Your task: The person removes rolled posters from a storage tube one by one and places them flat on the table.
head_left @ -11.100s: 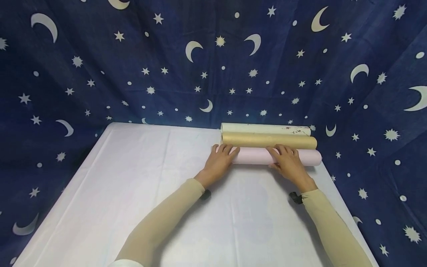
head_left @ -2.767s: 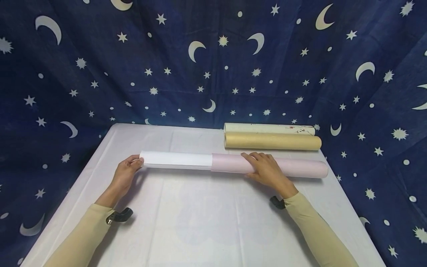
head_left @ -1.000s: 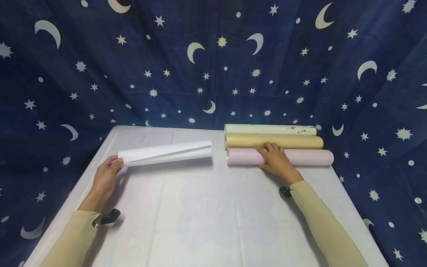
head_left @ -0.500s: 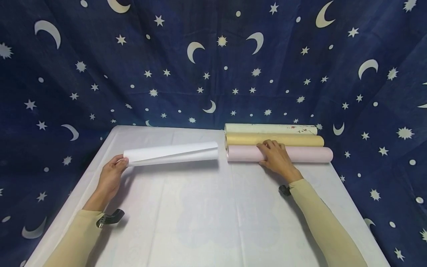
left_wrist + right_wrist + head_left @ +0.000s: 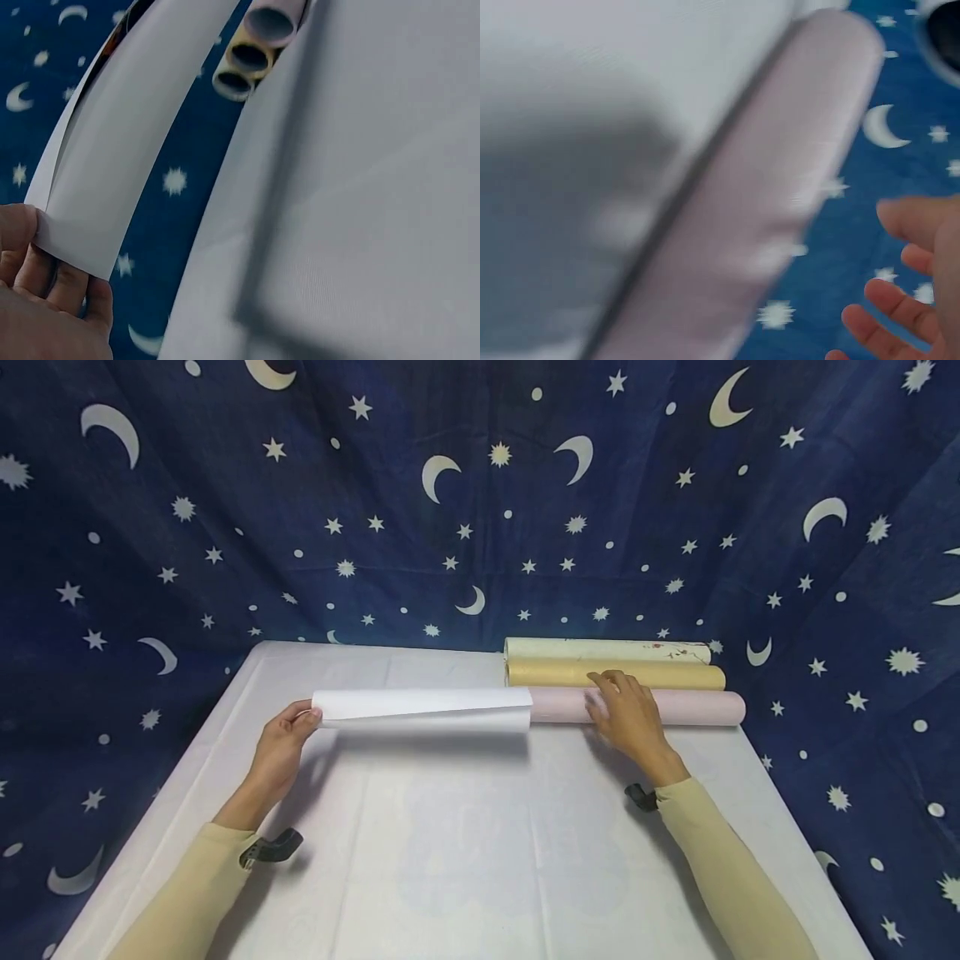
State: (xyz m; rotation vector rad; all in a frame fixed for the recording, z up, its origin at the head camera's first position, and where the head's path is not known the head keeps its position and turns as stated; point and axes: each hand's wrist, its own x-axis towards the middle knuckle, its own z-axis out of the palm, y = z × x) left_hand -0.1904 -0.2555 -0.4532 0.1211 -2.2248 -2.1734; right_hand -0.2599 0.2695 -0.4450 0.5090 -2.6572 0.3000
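At the left of the frame, the left hand (image 5: 276, 756) pinches the left end of a white rolled sheet (image 5: 420, 710) between thumb and fingers. The sheet lies rightward from that grip, its long axis running nearly level across the middle of the frame, with a loose edge lapped along its front. It is raised off the white table (image 5: 442, 860), its shadow falling below and apart from it, and only the left hand holds it. Its free right end overlaps, in the head view, the left part of a pink roll (image 5: 701, 708) lying along almost the same line; whether the two touch I cannot tell. Right of that end, near but apart from it, the right hand (image 5: 633, 722) hovers over the pink roll with fingers spread and holding nothing; the right wrist view shows a gap between fingers and roll. So the right hand is the nearer one to the sheet's free end. Behind, a gold roll (image 5: 675, 676) and a cream patterned roll (image 5: 585, 648) lie parallel to the pink one.
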